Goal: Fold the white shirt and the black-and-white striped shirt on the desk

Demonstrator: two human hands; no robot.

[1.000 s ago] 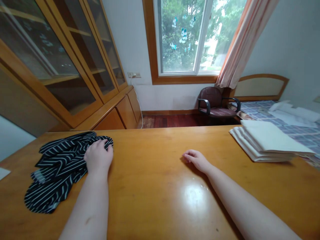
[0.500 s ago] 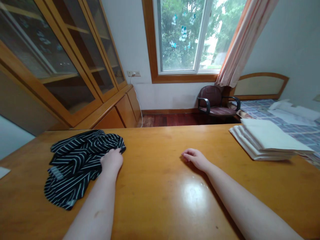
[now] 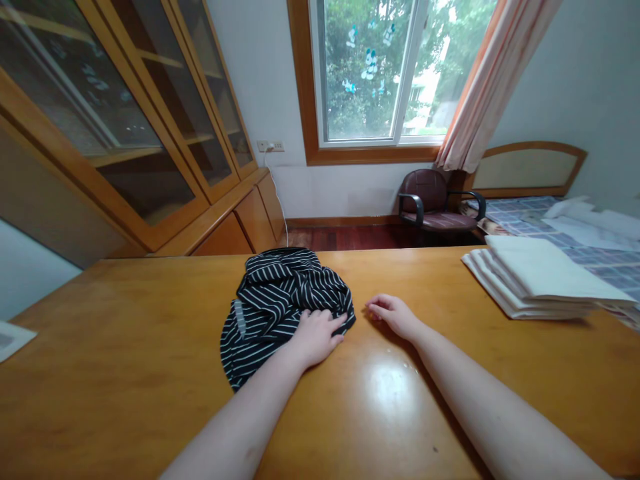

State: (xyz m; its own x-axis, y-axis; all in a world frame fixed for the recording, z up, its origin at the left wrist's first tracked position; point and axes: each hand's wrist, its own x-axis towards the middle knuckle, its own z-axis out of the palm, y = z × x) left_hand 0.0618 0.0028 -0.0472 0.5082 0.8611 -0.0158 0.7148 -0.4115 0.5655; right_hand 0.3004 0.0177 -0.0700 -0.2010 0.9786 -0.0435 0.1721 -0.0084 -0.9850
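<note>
A crumpled black garment with thin white stripes (image 3: 280, 300) lies on the wooden table (image 3: 125, 360), near its middle. My left hand (image 3: 316, 335) rests on the garment's near right edge, fingers curled into the cloth and gripping it. My right hand (image 3: 393, 314) lies on the tabletop just to the right of the garment, fingers loosely curled, holding nothing and not touching the cloth.
A stack of folded white cloth (image 3: 537, 280) sits at the table's right side. A white paper corner (image 3: 13, 337) shows at the left edge. Beyond the table stand a glass-fronted wooden cabinet (image 3: 150, 133), a dark office chair (image 3: 435, 203) and a bed (image 3: 575, 227).
My left hand has dragged the striped garment from the table's left side rightward to the middle, close to my right hand. The right hand has stayed in place.
</note>
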